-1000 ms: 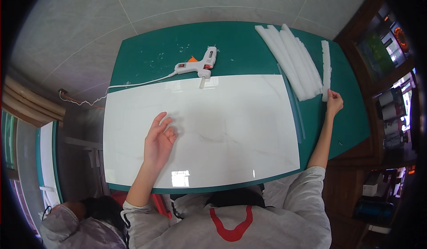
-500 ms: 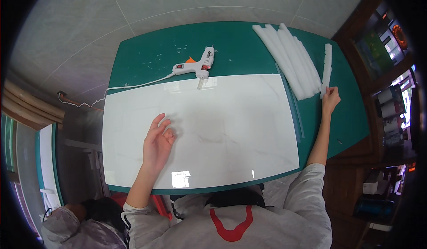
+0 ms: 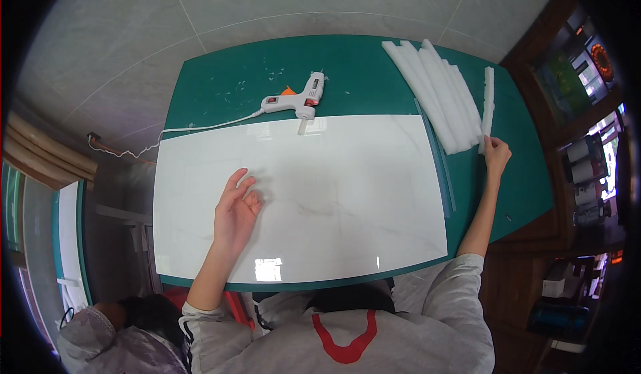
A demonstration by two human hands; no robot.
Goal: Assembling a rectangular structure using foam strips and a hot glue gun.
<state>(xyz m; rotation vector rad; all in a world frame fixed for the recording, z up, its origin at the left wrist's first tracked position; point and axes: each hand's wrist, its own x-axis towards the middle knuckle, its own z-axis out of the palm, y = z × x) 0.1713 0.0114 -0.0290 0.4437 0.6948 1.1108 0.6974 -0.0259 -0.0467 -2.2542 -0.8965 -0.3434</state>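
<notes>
My right hand pinches the near end of a narrow white foam strip, which points away from me over the right side of the table. Close to its left lies a fanned stack of white foam strips. My left hand hovers palm inward above a glossy white panel, its fingers loosely curled but apart, holding nothing. Beyond the panel, a white glue gun with an orange part rests on the table, a clear glue stick poking out over the panel's far edge.
The green table top carries everything, with small white scraps at its far left. A white cord runs left from the glue gun to a wall socket. Clear thin strips lie along the panel's right edge. Wooden shelves stand at the right.
The whole view has shifted slightly. My right hand keeps its pinch on the foam strip, which has barely moved. My left hand holds its place over the panel.
</notes>
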